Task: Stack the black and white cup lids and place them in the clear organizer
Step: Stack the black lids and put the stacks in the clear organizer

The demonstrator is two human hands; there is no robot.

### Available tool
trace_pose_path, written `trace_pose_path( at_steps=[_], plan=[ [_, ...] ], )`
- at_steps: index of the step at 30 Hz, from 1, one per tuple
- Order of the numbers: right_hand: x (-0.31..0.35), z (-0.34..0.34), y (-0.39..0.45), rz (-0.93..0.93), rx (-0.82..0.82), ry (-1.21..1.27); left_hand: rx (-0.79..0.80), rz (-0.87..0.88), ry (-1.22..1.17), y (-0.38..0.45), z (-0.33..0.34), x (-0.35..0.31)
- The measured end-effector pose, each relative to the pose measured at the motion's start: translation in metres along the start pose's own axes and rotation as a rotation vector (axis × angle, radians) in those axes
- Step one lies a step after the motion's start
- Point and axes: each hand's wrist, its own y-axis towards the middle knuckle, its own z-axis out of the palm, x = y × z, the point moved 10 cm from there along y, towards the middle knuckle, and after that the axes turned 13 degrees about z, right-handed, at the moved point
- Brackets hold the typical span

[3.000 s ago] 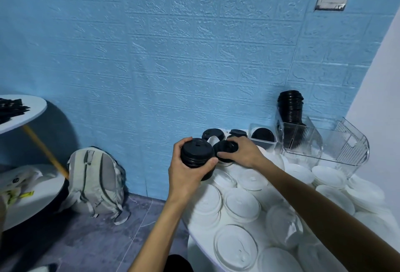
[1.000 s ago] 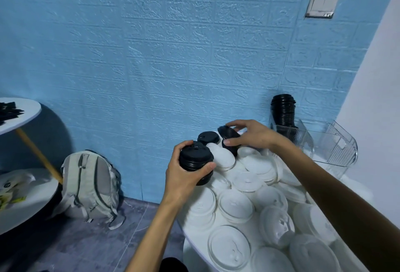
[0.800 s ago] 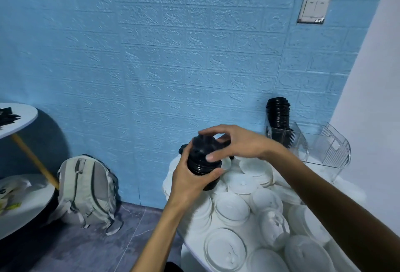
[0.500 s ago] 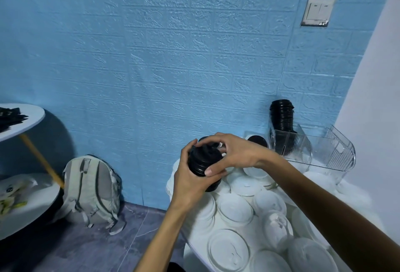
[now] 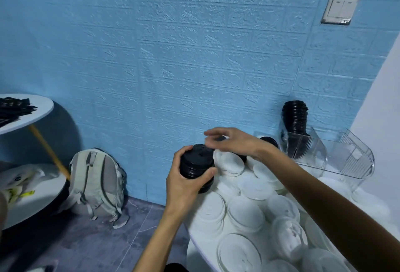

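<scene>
The left hand [image 5: 184, 182] grips a short stack of black lids [image 5: 196, 162] just off the near left edge of the white table [image 5: 195, 243], thumb curled across the near side and fingers wrapped round the far side. The right hand [image 5: 234, 143] hovers just right of and above that stack, palm down, fingers spread and loosely bent; it is blurred, and whether the fingertips touch anything cannot be told. Beneath it lie more black lids, one [image 5: 268, 141] showing past the wrist. White lids [image 5: 245, 212] cover most of the table, some overlapping, one small pile [image 5: 229, 163] just right of the held stack. At the far right stands the clear organizer [image 5: 324, 155], with a tall stack of black lids [image 5: 294, 120] rising from its left compartment; the right part of it shows no lids. On the left, a grey backpack [image 5: 97, 185] leans against the blue wall [image 5: 173, 55], beside a white two-tier side table [image 5: 26, 111] with dark items on top. A light switch [image 5: 339, 9] is mounted high on the right
</scene>
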Motion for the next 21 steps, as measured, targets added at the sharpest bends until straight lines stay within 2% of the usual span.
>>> trace_pose_path(
  at_steps=[2, 4, 13, 16, 21],
  plan=[
    [-0.002, -0.017, 0.027, 0.025, -0.178, -0.082, -0.034, -0.009, 0.008, 0.005, -0.013, 0.005],
    [-0.009, -0.017, 0.053, 0.047, -0.239, -0.134, -0.063, -0.011, 0.015, 0.010, -0.024, 0.009],
    [-0.044, 0.037, 0.130, 0.141, -0.093, -0.586, -0.088, -0.037, 0.046, 0.015, -0.054, 0.033],
    [-0.049, 0.044, 0.136, 0.112, -0.132, -0.813, -0.099, -0.039, 0.048, 0.019, -0.056, 0.038],
    [-0.048, 0.042, 0.126, 0.066, -0.175, -0.825, -0.111, -0.045, 0.026, 0.019, -0.053, 0.042]
  ],
)
